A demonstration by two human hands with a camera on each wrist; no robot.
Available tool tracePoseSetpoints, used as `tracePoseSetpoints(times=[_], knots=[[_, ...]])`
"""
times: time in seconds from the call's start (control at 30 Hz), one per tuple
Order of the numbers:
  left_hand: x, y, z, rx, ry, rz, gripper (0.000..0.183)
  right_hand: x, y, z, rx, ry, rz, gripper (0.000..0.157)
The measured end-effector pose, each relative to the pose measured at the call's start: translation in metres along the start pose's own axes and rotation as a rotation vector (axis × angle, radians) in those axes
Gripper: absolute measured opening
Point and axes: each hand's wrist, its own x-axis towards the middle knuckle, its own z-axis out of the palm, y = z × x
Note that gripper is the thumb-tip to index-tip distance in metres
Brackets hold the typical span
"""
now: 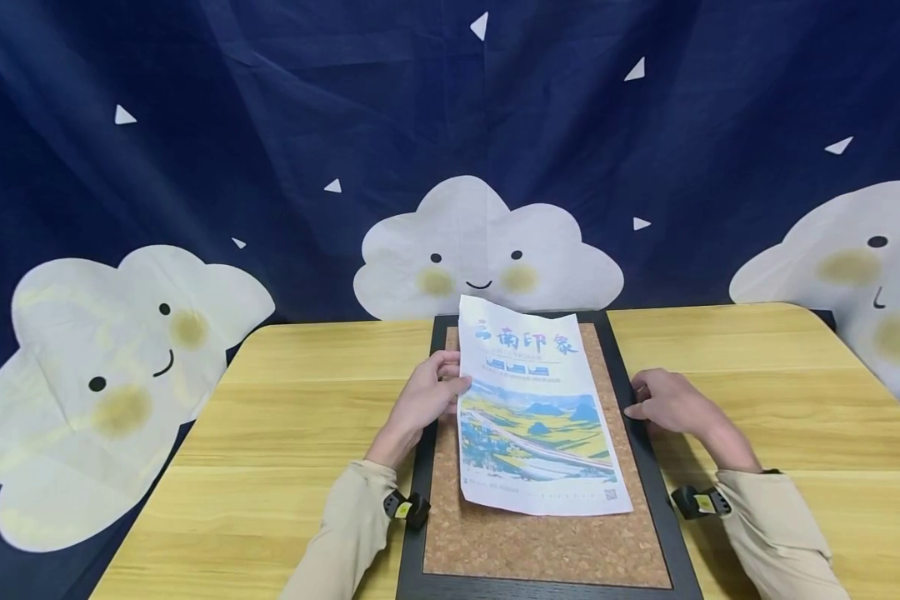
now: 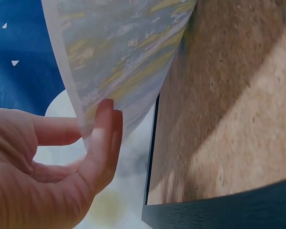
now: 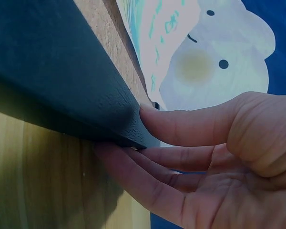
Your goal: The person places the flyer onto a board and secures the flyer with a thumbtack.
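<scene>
A sheet of paper, a poster with large characters above a printed landscape, is over a cork board in a black frame. My left hand pinches the poster's left edge between thumb and fingers. In the left wrist view the poster curves up off the cork, its shadow falling across the board. On the other side, my right hand grips the frame's right side. The right wrist view has the thumb on top of the frame and the fingers along its outer lower edge.
The board lies on a yellow wooden table, its far end near the table's back edge. Behind hangs a dark blue curtain printed with smiling white clouds. A small black camera is strapped to each wrist.
</scene>
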Motion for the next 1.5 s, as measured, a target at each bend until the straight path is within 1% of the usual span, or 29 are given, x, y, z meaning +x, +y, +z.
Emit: tracePoseSetpoints(times=[0.17, 0.37, 0.47, 0.57, 0.7, 0.77, 0.87, 0.93, 1.03, 1.13, 1.3, 1.37, 1.5], knots=[[-0.0008, -0.0008, 0.0006, 0.069, -0.057, 0.008, 0.055, -0.0009, -0.0010, -0.0008, 0.000, 0.003, 0.005, 0.032], [-0.0017, -0.0023, 0.0007, 0.157, -0.140, 0.047, 0.057, -0.0009, -0.0011, -0.0005, 0.003, 0.000, 0.012, 0.033], [-0.0016, -0.0031, 0.0003, 0.221, -0.156, 0.060, 0.056, -0.0017, -0.0018, -0.0005, 0.009, 0.000, 0.010, 0.033], [-0.0018, -0.0031, -0.0006, 0.312, -0.139, 0.070, 0.047, -0.0018, -0.0016, -0.0004, 0.020, -0.002, 0.010, 0.032], [-0.0013, -0.0021, -0.0026, 0.462, -0.098, 0.086, 0.035, -0.0016, -0.0009, -0.0001, 0.036, -0.001, 0.010, 0.030], [-0.0013, -0.0017, -0.0035, 0.509, -0.087, 0.085, 0.037, -0.0019, -0.0009, 0.0000, 0.039, 0.000, 0.008, 0.030], [-0.0018, -0.0020, -0.0038, 0.563, -0.089, 0.073, 0.039, -0.0022, -0.0009, 0.0000, 0.046, -0.001, 0.007, 0.030], [-0.0023, -0.0026, -0.0028, 0.596, -0.087, 0.069, 0.047, -0.0020, -0.0001, 0.0002, 0.049, -0.004, 0.003, 0.030], [-0.0031, -0.0037, -0.0004, 0.653, -0.081, 0.058, 0.055, -0.0017, 0.0004, 0.0006, 0.058, -0.008, 0.007, 0.030], [-0.0042, -0.0039, 0.0015, 0.672, -0.077, 0.042, 0.061, -0.0013, 0.0006, 0.0008, 0.061, -0.010, 0.007, 0.031], [-0.0059, -0.0047, 0.0037, 0.639, -0.099, 0.016, 0.059, -0.0009, -0.0001, 0.0004, 0.055, -0.009, 0.010, 0.032], [-0.0065, -0.0049, 0.0041, 0.645, -0.108, 0.015, 0.059, -0.0009, -0.0001, 0.0003, 0.050, -0.008, 0.012, 0.033], [-0.0077, -0.0035, 0.0043, 0.711, -0.122, 0.028, 0.058, -0.0013, 0.0011, 0.0000, 0.055, -0.008, 0.016, 0.035]])
